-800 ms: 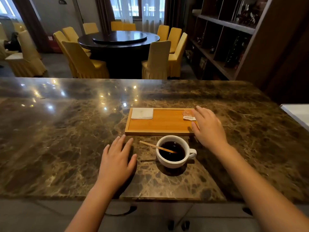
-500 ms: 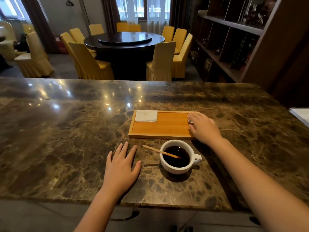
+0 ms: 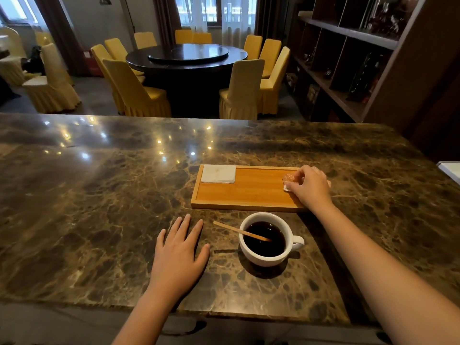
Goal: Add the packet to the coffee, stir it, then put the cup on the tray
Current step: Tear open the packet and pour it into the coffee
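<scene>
A white cup (image 3: 267, 257) of black coffee stands on the marble counter, with a wooden stir stick (image 3: 231, 229) leaning in it over the left rim. Just behind it lies a wooden tray (image 3: 251, 192). At the tray's right end my right hand (image 3: 310, 186) pinches a small packet (image 3: 288, 179), orange and white, between thumb and fingers; most of the packet is hidden by the fingers. My left hand (image 3: 180, 252) rests flat on the counter left of the cup, fingers spread, holding nothing.
A folded white napkin (image 3: 218, 173) lies in the tray's far left corner. The marble counter (image 3: 87, 207) stretches wide to the left. A white object (image 3: 451, 170) sits at the right edge. Beyond the counter are a round table, yellow chairs and shelving.
My right hand reached to the tray's right end and closed its fingers on the packet. My left hand stayed flat on the counter. The head camera shifted slightly.
</scene>
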A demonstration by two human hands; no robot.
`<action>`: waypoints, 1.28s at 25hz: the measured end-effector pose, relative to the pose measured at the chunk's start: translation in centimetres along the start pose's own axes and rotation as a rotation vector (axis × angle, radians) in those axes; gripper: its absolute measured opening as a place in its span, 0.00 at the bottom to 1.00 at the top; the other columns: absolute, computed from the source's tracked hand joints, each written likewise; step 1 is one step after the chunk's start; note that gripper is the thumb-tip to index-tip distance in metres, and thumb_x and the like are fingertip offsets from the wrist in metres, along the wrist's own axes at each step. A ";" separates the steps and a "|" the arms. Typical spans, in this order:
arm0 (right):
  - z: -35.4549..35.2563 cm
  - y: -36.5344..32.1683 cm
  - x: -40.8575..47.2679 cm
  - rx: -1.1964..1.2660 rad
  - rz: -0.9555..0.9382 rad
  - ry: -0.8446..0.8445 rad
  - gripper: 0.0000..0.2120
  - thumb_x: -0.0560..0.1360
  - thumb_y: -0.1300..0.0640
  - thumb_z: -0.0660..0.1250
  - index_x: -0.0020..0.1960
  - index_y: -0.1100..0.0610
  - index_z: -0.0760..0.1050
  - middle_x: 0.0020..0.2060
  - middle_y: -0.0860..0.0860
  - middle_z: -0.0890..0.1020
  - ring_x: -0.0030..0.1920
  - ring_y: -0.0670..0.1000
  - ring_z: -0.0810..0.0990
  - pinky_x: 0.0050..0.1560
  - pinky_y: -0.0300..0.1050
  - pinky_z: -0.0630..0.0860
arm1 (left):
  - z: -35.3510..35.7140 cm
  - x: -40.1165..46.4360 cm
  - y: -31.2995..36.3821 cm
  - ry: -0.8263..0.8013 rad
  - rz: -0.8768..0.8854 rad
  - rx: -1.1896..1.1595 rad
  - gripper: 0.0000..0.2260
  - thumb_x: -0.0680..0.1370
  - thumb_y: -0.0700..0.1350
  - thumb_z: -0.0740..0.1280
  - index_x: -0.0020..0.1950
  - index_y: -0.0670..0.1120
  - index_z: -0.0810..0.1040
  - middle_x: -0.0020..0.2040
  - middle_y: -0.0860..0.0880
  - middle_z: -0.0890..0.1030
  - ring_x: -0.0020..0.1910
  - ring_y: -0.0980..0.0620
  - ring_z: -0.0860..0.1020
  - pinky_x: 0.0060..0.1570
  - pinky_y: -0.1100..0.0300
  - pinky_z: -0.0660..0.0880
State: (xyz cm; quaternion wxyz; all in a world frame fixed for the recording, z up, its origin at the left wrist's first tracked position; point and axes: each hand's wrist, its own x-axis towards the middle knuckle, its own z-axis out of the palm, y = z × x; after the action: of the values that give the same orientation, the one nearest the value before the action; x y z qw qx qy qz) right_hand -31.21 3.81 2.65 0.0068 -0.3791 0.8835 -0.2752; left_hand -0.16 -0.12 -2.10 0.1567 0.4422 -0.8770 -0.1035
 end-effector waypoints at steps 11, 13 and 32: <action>0.4 1.5 0.1 0.093 0.081 -0.042 0.22 0.68 0.46 0.72 0.57 0.58 0.76 0.62 0.57 0.72 0.65 0.58 0.65 0.65 0.54 0.66 | 0.0 0.1 0.1 -0.006 -0.015 0.014 0.31 0.71 0.64 0.43 0.71 0.55 0.57 0.74 0.49 0.55 0.72 0.53 0.49 0.70 0.46 0.47; 0.3 1.5 -0.4 0.105 0.065 0.013 0.18 0.68 0.47 0.72 0.53 0.56 0.77 0.58 0.55 0.75 0.62 0.57 0.67 0.63 0.55 0.67 | 0.0 0.1 0.1 -0.007 -0.017 0.015 0.31 0.71 0.64 0.43 0.71 0.55 0.57 0.74 0.48 0.55 0.72 0.53 0.49 0.70 0.46 0.47; -5.4 0.9 -9.5 1.048 0.012 -0.273 0.07 0.71 0.63 0.68 0.42 0.52 0.80 0.35 0.48 0.85 0.40 0.48 0.81 0.42 0.44 0.77 | 0.1 0.1 -0.1 -0.003 0.000 0.025 0.30 0.71 0.63 0.44 0.71 0.54 0.58 0.74 0.47 0.57 0.72 0.52 0.50 0.69 0.45 0.48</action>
State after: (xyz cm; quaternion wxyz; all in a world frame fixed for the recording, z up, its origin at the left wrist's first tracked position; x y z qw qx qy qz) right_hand -26.24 13.34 4.92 0.3111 -0.3521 0.6212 -0.6272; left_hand -0.23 -0.27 -2.23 0.1500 0.4442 -0.8783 -0.0932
